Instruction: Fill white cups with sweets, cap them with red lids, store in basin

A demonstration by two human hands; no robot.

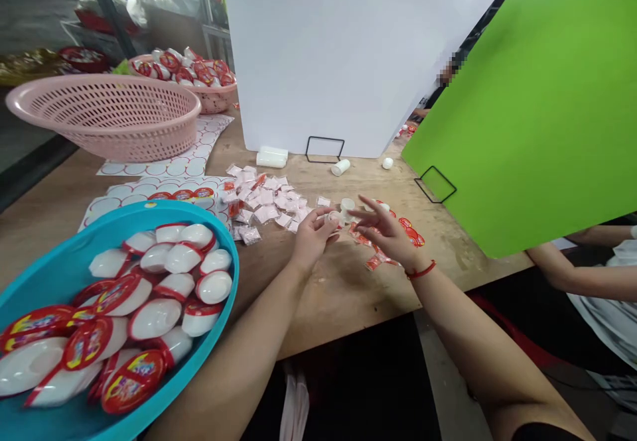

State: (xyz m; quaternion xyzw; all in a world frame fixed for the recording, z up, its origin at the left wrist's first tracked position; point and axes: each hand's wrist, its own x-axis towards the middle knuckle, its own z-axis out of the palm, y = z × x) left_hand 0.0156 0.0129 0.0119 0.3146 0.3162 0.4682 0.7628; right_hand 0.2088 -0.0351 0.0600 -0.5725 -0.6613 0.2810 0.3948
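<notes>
My left hand (312, 237) is closed round a small white plastic cup (335, 217) above the wooden table. My right hand (391, 234) hovers just to the right of it, fingers spread, with nothing visible in them. Another translucent white cup (347, 205) stands just beyond the held one. Left of my left hand lies a pile of small pinkish-white sachets (266, 201). Under and beside my right hand are red printed round lids (411, 232) and red packets (381, 259), partly covered by the hand.
A blue basin (231, 302) of white cups with red lids stands at the left front. Behind it are printed round-label sheets (124, 192), a pink basket (114, 123) and a fuller pink basket (219, 99). White (348, 56) and green (537, 109) boards rise behind; a person's arm (577, 272) shows at right.
</notes>
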